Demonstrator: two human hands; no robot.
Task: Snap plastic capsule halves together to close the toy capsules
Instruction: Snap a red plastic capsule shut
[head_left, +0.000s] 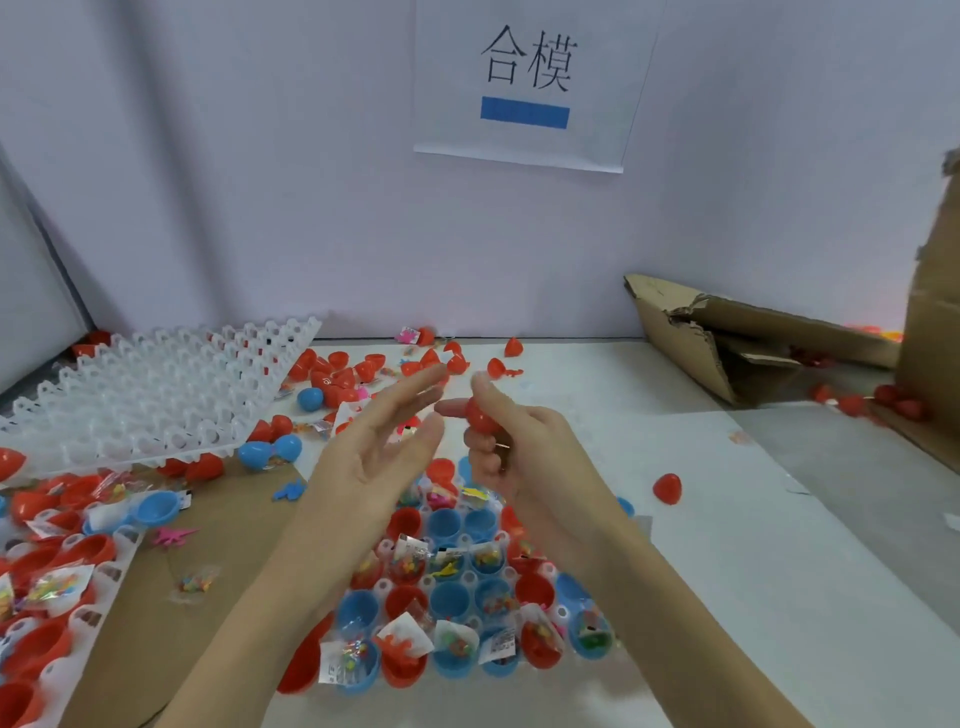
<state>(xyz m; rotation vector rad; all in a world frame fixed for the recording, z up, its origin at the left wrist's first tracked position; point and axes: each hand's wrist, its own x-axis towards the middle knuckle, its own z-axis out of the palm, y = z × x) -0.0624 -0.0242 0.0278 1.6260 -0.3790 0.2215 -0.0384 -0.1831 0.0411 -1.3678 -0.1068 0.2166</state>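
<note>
My right hand grips a red capsule between thumb and curled fingers, held above the table. My left hand hovers just left of it, fingers straight and spread, holding nothing. Below both hands a white tray holds several red and blue capsule halves, many with small packeted toys inside. Whether the held capsule is fully snapped together I cannot tell.
Empty white trays are stacked at the left. Loose red halves and blue halves lie scattered behind. Another filled tray sits at far left. A torn cardboard box lies at right; one red half lies alone.
</note>
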